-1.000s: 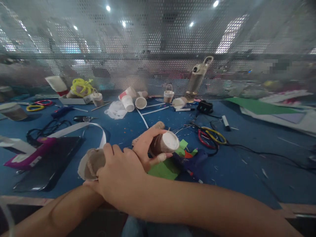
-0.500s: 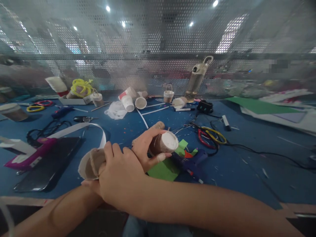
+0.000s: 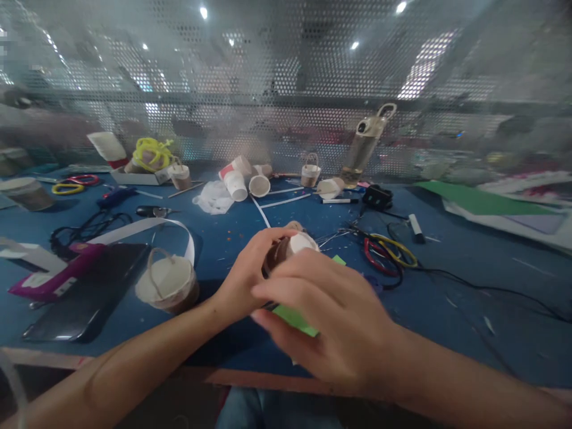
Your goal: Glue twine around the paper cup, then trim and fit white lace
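My left hand is wrapped round a brown-sided paper cup whose white end faces up and toward me. In front of that cup is my right hand, slightly blurred, its curled fingers and thumb apart with nothing seen between them; it hides much of the cup. Left of my left wrist, a small paper-cup basket with a twine handle stands upright on the table. A green paper piece lies beneath my hands. The glue gun behind my right hand is mostly hidden.
A phone and purple packet lie at left. Red-and-yellow scissors and a black cable are at right. Several cups, a plastic bag and a tall bottle line the back by a perforated screen.
My right hand has let go of the handled cup basket at left, which now stands on the table, and has moved right, in front of the cup in my left hand.
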Demonstrator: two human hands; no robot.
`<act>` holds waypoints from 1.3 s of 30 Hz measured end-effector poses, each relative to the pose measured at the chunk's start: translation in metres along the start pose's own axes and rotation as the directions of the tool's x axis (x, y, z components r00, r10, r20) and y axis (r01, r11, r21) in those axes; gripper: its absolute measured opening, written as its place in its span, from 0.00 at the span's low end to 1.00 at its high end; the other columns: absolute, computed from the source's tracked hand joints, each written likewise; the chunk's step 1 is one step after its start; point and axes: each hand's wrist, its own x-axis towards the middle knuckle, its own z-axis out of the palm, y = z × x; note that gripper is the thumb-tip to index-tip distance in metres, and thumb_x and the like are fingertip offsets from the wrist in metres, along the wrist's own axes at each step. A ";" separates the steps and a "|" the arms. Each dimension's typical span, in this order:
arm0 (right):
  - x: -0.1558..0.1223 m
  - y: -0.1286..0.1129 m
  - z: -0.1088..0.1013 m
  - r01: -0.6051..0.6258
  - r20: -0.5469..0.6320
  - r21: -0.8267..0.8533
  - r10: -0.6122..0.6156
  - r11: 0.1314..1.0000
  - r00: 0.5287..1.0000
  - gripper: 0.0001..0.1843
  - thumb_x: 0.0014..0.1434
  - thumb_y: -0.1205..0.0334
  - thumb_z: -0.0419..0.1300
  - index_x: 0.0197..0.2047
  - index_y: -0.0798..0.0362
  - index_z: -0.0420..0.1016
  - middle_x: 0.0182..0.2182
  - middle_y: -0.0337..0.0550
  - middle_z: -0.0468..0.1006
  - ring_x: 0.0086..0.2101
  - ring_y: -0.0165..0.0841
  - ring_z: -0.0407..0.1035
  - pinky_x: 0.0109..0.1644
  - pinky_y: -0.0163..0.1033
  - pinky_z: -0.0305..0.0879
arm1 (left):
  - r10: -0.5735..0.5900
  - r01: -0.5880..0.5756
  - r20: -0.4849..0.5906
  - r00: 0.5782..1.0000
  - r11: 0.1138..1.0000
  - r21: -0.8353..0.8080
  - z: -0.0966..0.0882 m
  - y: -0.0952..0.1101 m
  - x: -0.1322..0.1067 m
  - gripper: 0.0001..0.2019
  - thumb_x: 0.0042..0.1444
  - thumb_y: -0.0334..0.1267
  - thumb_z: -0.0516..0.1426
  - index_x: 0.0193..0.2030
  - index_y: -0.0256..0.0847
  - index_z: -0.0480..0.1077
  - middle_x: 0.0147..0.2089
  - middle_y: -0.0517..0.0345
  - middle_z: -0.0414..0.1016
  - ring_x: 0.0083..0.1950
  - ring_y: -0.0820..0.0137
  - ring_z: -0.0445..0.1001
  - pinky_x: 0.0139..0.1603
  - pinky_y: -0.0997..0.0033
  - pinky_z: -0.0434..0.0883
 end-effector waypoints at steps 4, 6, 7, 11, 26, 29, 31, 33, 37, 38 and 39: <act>-0.035 0.015 -0.014 -0.206 0.142 -0.057 0.212 0.977 0.967 0.09 0.68 0.56 0.60 0.46 0.52 0.72 0.27 0.32 0.78 0.23 0.25 0.68 0.26 0.34 0.57 | 0.168 -0.191 0.160 0.973 0.971 0.145 -0.002 -0.003 0.002 0.26 0.55 0.40 0.66 0.60 0.47 0.66 0.61 0.50 0.74 0.61 0.55 0.72 0.62 0.53 0.68; -0.045 0.019 -0.011 -0.179 0.188 -0.106 0.196 0.978 0.962 0.12 0.68 0.53 0.59 0.49 0.52 0.72 0.26 0.31 0.79 0.21 0.25 0.68 0.24 0.36 0.53 | 0.222 -0.263 0.200 0.954 0.943 0.204 -0.002 -0.005 0.001 0.26 0.58 0.40 0.65 0.62 0.47 0.64 0.62 0.47 0.72 0.63 0.56 0.70 0.62 0.55 0.67; -0.047 0.021 -0.008 -0.141 0.196 -0.133 0.165 0.981 0.966 0.13 0.68 0.52 0.59 0.50 0.52 0.72 0.26 0.32 0.80 0.21 0.26 0.69 0.24 0.37 0.53 | 0.234 -0.277 0.205 0.950 0.937 0.215 -0.002 -0.005 0.001 0.26 0.58 0.38 0.65 0.62 0.47 0.63 0.63 0.48 0.72 0.63 0.57 0.70 0.63 0.55 0.67; -0.048 0.025 0.003 -0.040 0.203 -0.193 0.080 0.980 0.976 0.12 0.69 0.53 0.58 0.48 0.53 0.72 0.30 0.35 0.82 0.27 0.29 0.75 0.26 0.39 0.55 | 0.275 -0.324 0.220 0.936 0.917 0.234 -0.002 -0.003 0.000 0.26 0.59 0.34 0.64 0.62 0.46 0.63 0.63 0.49 0.71 0.65 0.59 0.68 0.64 0.59 0.65; -0.050 0.028 0.000 -0.067 0.182 -0.188 0.102 0.980 0.978 0.14 0.68 0.52 0.58 0.50 0.52 0.71 0.30 0.33 0.82 0.26 0.30 0.73 0.26 0.40 0.53 | 0.290 -0.349 0.245 0.925 0.904 0.246 -0.002 -0.002 0.001 0.28 0.56 0.29 0.64 0.62 0.43 0.63 0.62 0.49 0.71 0.65 0.63 0.68 0.63 0.64 0.65; -0.052 0.030 -0.003 -0.069 0.198 -0.179 0.105 0.981 0.975 0.15 0.68 0.51 0.58 0.52 0.51 0.70 0.29 0.32 0.81 0.25 0.29 0.72 0.26 0.40 0.52 | 0.218 -0.270 0.233 0.948 0.936 0.226 -0.003 -0.002 0.001 0.26 0.59 0.35 0.64 0.63 0.44 0.62 0.62 0.50 0.70 0.63 0.63 0.69 0.62 0.65 0.66; -0.052 0.031 -0.008 -0.062 0.214 -0.165 0.097 0.984 0.972 0.16 0.69 0.51 0.58 0.54 0.52 0.69 0.29 0.32 0.80 0.23 0.28 0.70 0.25 0.40 0.51 | 0.152 -0.197 0.220 0.964 0.959 0.203 -0.003 -0.002 0.001 0.26 0.59 0.38 0.65 0.62 0.45 0.63 0.62 0.52 0.71 0.62 0.62 0.70 0.60 0.65 0.67; -0.051 0.033 -0.013 -0.058 0.246 -0.135 0.090 0.989 0.965 0.16 0.70 0.51 0.56 0.55 0.52 0.68 0.29 0.31 0.80 0.21 0.28 0.67 0.24 0.40 0.49 | 0.089 -0.120 0.208 0.974 0.983 0.141 -0.002 -0.002 0.001 0.26 0.58 0.38 0.65 0.62 0.47 0.63 0.61 0.53 0.71 0.60 0.63 0.72 0.57 0.67 0.70; -0.048 0.035 -0.018 -0.077 0.303 -0.108 0.106 0.991 0.947 0.17 0.71 0.52 0.54 0.57 0.52 0.66 0.29 0.30 0.80 0.20 0.27 0.67 0.24 0.40 0.48 | 0.032 -0.046 0.193 0.981 0.996 0.070 -0.002 0.000 0.000 0.26 0.58 0.37 0.65 0.61 0.48 0.63 0.60 0.54 0.72 0.57 0.65 0.74 0.53 0.69 0.72; -0.047 0.035 -0.018 -0.079 0.315 -0.107 0.109 0.991 0.943 0.17 0.71 0.51 0.54 0.58 0.52 0.65 0.30 0.31 0.81 0.21 0.28 0.68 0.24 0.40 0.49 | 0.043 -0.062 0.191 0.981 0.994 0.095 -0.001 0.000 0.000 0.26 0.58 0.37 0.65 0.61 0.48 0.64 0.60 0.54 0.72 0.58 0.64 0.74 0.55 0.68 0.71; -0.047 0.035 -0.016 -0.077 0.325 -0.104 0.107 0.992 0.940 0.18 0.71 0.51 0.54 0.58 0.52 0.65 0.31 0.32 0.81 0.22 0.28 0.70 0.24 0.40 0.50 | 0.059 -0.084 0.187 0.981 0.989 0.125 -0.001 0.001 0.000 0.26 0.57 0.37 0.65 0.61 0.48 0.64 0.60 0.54 0.72 0.58 0.64 0.73 0.57 0.67 0.70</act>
